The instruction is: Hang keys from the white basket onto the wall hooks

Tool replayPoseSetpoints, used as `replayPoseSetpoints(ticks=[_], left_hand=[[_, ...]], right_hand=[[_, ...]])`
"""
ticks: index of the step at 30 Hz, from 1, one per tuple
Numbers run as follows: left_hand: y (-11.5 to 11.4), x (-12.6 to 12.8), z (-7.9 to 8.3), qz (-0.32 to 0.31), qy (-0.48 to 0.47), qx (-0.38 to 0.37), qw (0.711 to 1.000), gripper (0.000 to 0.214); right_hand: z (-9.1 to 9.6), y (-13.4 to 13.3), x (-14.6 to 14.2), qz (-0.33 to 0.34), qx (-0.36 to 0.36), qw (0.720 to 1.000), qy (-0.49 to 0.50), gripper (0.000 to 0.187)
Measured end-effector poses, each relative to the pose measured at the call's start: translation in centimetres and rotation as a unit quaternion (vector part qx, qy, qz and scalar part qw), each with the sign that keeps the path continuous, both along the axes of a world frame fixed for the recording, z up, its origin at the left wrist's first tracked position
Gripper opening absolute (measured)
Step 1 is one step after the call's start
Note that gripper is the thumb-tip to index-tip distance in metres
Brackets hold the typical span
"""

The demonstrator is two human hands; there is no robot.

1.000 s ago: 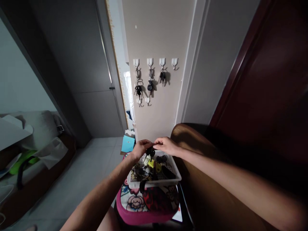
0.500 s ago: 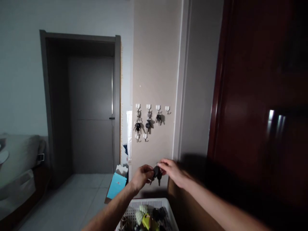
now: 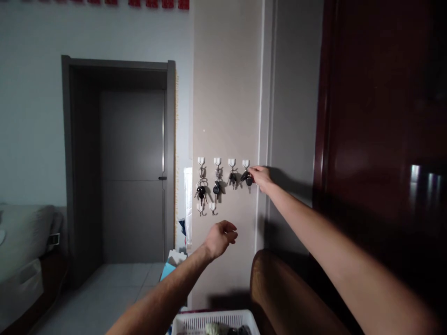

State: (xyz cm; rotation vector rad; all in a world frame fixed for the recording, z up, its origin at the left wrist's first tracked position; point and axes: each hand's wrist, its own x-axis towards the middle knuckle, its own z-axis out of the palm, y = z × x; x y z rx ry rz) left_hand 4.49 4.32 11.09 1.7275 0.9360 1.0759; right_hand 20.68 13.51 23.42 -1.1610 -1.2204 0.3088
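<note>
My right hand (image 3: 260,177) is stretched out to the wall and pinches a black key bunch (image 3: 247,178) right under the rightmost white hook (image 3: 246,164) of the top row. Three other hooks to its left carry key bunches (image 3: 216,186). Two small hooks (image 3: 206,208) below hang bare. My left hand (image 3: 220,238) hovers in mid air below the hooks, fingers loosely curled and holding nothing. The rim of a white basket (image 3: 214,320) with keys in it shows at the bottom edge.
A brown rounded chair back (image 3: 279,288) rises beside the basket on the right. A dark red door (image 3: 377,153) fills the right side. A grey door (image 3: 132,172) stands shut at the left, with a sofa (image 3: 21,246) beyond. A blue box (image 3: 167,272) sits on the floor.
My right hand has carried the black key bunch up from above the basket to the rightmost hook. My left hand let go of it and stayed lower. The view tilted upward.
</note>
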Motion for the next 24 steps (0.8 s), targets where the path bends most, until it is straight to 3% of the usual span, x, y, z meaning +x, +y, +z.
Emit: replayPoseSetpoints(ticks=[4,8,12,15,17,20,22,24], left_hand=[[0.6,0.6,0.5,-0.013,0.005,0.017,1.000,0.015],[0.7,0.2,-0.2,-0.011,0.005,0.011,1.000,0.015],[0.3,-1.3,-1.6,0.013,-0.001,-0.011,1.000,0.014],[-0.4,-3.1,-3.4,0.035,-0.002,-0.039,0.999,0.013],[-1.1,-4.5,-5.1,0.054,0.001,-0.066,0.996,0.013],[-2.4,-6.1,-7.9,0.079,0.014,-0.108,0.991,0.013],[-3.3,-6.8,-9.8,0.080,0.042,-0.131,0.987,0.015],[-4.2,-7.3,-11.7,0.075,0.092,-0.131,0.984,0.016]], right_hand=[[0.2,2.6,0.6,-0.088,-0.005,0.995,-0.037,0.023],[-0.4,3.7,1.0,-0.134,-0.033,0.987,-0.086,0.025],[-1.2,2.8,1.3,-0.145,-0.028,0.978,-0.145,0.023],[-2.7,0.5,0.8,-0.148,-0.001,0.975,-0.165,0.024],[-4.8,-1.8,-0.1,-0.110,0.002,0.976,-0.189,0.026],[-9.4,-6.1,-2.5,0.002,-0.058,0.965,-0.257,0.025],[-12.8,-9.2,-4.2,0.092,-0.118,0.933,-0.326,0.022],[-16.1,-11.9,-5.6,0.187,-0.166,0.884,-0.394,0.019]])
